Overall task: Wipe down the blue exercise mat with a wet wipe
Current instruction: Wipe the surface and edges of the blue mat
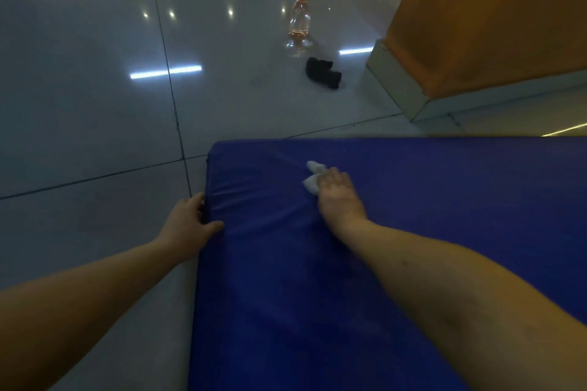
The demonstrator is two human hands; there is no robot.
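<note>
Bare left hand point(190, 219), bare right hand point(338, 197). Forearms uncovered right up to frame edge. Small dark spot on right forearm point(444, 279).

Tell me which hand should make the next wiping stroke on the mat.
Right. The right hand presses the wet wipe onto the blue mat, with broad mat surface beside it. The left hand grips the mat's left edge, holds no wipe, and is probably best used to steady the mat.

Glossy grey tiled floor point(95, 105) mirrors strip lights point(165, 71); an orange wall point(492, 9) with pale skirting point(394, 86) rises at right.
</note>
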